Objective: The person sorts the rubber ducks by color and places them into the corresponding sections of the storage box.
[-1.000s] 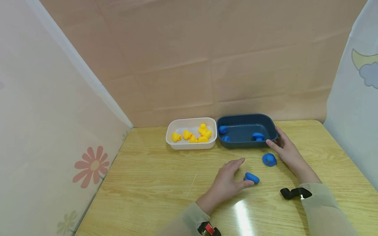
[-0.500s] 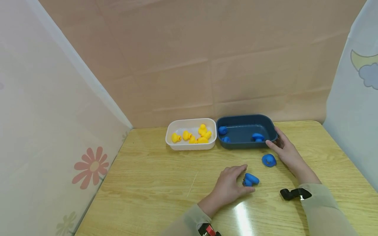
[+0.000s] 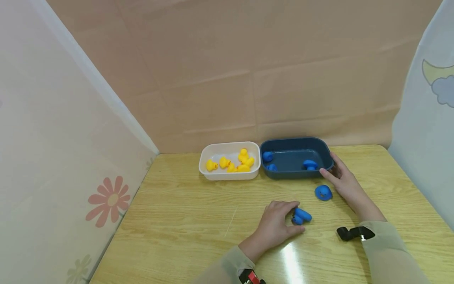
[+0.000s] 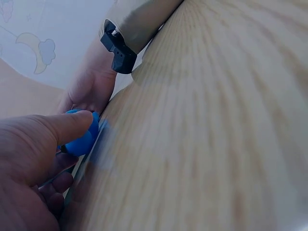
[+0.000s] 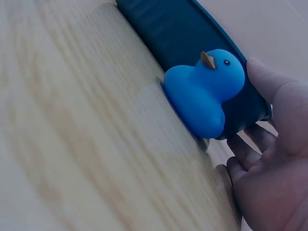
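Observation:
In the head view, my left hand (image 3: 274, 223) reaches round a blue rubber duck (image 3: 302, 216) lying on its side on the table, the index fingertip right at its upper edge and the thumb along the lower. The left wrist view has the thumb (image 4: 72, 126) overlapping this duck (image 4: 82, 143). My right hand (image 3: 347, 186) holds the right end of a dark blue bin (image 3: 298, 174), thumb at the near corner and fingers round the side. Another blue rubber duck (image 5: 199, 94) sits upright just in front of that bin, near the right palm.
Beside the dark bin stands a white bin (image 3: 228, 177) with several yellow rubber ducks (image 3: 243, 168). Three blue ducks (image 3: 267, 156) lie inside the dark bin. A beige cloth wall (image 3: 213, 79) rises behind the wooden table (image 3: 170, 221), with printed white sheets left and right.
My left hand has moved slightly toward me and right, its fingers and thumb closing in on the lying duck. The right hand has stayed at the bin.

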Available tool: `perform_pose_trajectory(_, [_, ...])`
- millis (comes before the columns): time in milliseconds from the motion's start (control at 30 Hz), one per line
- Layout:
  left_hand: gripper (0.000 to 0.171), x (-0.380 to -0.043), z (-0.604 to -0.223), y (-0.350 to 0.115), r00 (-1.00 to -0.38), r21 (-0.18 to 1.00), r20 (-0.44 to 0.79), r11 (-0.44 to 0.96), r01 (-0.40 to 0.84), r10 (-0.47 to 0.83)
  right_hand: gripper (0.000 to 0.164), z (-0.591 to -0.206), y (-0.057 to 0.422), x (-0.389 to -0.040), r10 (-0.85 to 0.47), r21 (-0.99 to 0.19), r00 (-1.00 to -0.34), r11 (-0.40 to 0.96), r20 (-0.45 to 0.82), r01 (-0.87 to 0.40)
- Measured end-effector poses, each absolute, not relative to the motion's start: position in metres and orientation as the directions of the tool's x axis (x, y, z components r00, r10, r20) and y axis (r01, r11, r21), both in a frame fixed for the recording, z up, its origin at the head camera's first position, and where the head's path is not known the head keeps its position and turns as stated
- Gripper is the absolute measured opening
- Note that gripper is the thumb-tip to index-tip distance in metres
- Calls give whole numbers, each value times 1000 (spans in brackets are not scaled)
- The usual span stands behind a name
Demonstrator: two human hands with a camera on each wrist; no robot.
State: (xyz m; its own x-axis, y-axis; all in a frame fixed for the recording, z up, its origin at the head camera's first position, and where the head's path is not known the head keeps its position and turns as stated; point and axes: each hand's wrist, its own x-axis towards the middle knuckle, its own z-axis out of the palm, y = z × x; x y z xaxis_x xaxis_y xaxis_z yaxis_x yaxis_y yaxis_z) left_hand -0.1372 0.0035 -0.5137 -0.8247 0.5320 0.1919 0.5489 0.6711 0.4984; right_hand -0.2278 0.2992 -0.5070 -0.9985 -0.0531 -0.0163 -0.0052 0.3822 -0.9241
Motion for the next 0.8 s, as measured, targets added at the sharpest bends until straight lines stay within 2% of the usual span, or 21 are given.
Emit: perform_pose_trajectory(800, [47, -138, -519, 5, -835, 506, 211, 674, 538, 508, 97, -509, 300, -230, -65, -928, -998, 373, -15, -10])
